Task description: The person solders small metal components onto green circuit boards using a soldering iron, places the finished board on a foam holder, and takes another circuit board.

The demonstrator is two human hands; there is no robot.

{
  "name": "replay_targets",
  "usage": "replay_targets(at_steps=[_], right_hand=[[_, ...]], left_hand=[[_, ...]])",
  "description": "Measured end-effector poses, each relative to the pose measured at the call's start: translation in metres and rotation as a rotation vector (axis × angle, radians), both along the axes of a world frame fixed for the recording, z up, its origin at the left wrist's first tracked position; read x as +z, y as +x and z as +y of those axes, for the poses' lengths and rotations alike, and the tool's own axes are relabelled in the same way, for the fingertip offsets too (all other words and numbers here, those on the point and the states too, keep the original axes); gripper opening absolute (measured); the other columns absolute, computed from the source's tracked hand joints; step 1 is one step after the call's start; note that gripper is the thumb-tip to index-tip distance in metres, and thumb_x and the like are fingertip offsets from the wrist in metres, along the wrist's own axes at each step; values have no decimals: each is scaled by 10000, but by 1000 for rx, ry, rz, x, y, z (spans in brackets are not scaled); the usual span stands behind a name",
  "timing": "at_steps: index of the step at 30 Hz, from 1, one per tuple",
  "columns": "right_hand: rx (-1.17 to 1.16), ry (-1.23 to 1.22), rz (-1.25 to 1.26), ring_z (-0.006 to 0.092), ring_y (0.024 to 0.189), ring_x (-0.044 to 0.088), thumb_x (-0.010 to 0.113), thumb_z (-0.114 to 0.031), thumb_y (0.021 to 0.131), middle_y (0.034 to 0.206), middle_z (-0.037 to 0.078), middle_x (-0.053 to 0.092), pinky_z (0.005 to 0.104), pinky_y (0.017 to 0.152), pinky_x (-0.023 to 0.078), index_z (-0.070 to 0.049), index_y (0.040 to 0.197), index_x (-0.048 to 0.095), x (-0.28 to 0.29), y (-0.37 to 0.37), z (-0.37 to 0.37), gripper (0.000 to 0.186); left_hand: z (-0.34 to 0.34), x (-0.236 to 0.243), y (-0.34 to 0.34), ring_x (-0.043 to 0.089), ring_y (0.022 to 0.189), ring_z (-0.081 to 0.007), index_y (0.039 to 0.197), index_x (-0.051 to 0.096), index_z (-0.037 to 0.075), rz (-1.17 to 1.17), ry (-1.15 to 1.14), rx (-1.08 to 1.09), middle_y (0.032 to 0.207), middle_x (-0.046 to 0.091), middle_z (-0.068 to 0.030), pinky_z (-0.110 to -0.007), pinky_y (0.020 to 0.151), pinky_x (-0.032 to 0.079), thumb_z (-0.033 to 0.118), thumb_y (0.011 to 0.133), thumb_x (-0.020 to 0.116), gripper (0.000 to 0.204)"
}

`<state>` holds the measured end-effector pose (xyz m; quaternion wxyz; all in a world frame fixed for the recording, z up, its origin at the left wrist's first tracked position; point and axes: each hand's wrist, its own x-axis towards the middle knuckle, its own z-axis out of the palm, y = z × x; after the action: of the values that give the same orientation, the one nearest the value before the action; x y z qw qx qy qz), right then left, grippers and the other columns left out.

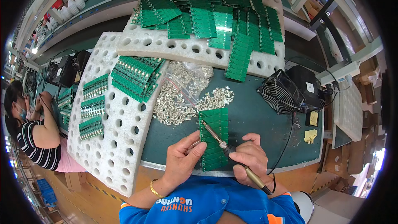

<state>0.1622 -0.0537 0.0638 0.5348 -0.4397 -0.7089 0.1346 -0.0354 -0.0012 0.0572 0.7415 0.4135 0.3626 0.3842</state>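
A green circuit board panel (pixel 214 159) lies upright in front of me on the table's near part. My left hand (pixel 181 158) is closed at the panel's left edge, thumb and fingers pinching there; whether a small connector is also between them I cannot make out. In my right hand (pixel 251 157) is a soldering iron (pixel 253 177), gripped like a pen. Its tip points up and left, over the panel's upper left edge. Just beyond the panel spreads a heap of small white connectors (pixel 176 108), partly under a clear plastic bag (pixel 190 79).
A white foam board with holes (pixel 120 132) carries several panels (pixel 92 107) at left. Another foam sheet (pixel 174 46) behind holds stacked bare panels (pixel 203 16). A fan (pixel 278 93) and a yellow sponge (pixel 310 136) stand right. Another person (pixel 39 137) works far left.
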Motion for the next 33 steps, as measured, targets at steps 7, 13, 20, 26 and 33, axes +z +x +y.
replay_targets(at_steps=[7,13,20,26,33], right_hand=[[14,-8,43,185,659,621,670,-222,907,784,48,650,431,812,462,-67,1081,653,-3,-1,-2,234],[16,-2,110,191,656,625,658,-247,919,771,50,650,433,810,464,-62,1080,651,-8,0,-2,245],[15,17,56,194,655,627,658,-223,916,771,52,653,428,807,463,-60,1060,654,-4,0,-3,217],[20,2,139,195,659,628,658,-221,918,770,53,652,432,807,463,-58,1056,654,-7,0,-4,213],[-8,-11,225,196,659,627,660,-239,922,766,49,644,435,809,463,-68,1049,658,-9,0,-8,214]], left_hand=[[-2,1,2,614,1005,-103,1346,527,-51,14,67,28,1171,663,-105,-244,858,520,41,976,583,385],[-2,4,2,615,1000,-101,1350,527,-48,27,72,16,1169,665,-106,-240,853,519,37,979,576,384],[-5,3,4,616,949,-81,1356,524,-42,21,82,33,1139,681,-99,-221,804,522,37,976,583,392],[-5,5,4,591,876,-41,1351,529,-44,63,98,33,1098,688,-73,-189,740,502,42,975,590,391],[-6,6,8,559,780,-9,1338,552,-33,71,98,54,1008,697,-33,-175,652,477,58,965,612,388]])
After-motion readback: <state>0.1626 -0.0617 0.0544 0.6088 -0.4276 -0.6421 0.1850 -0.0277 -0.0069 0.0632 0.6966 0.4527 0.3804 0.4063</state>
